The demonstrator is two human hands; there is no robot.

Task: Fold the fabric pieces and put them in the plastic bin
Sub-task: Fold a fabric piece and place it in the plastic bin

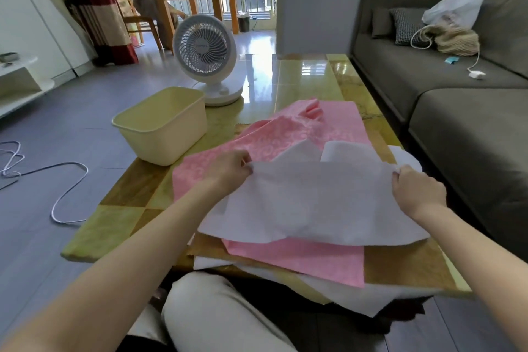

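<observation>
A white fabric piece [311, 203] is spread over a pile on the low table [120, 223]. My left hand [228, 170] pinches its upper left corner. My right hand [417, 190] pinches its upper right corner. The far edge is lifted slightly off the pile. Beneath it lies pink patterned fabric [288, 128], which reaches toward the far side and shows again at the near side. More white fabric [357, 294] hangs over the table's near edge. The pale yellow plastic bin [160, 134] stands empty at the table's left edge, left of the pile.
A white desk fan [204, 57] stands behind the bin on the table. A grey sofa [457, 100] runs along the right. Cables [68, 177] lie on the floor at left. A person sits at a wooden table in the far room. My knee [211, 311] is under the near edge.
</observation>
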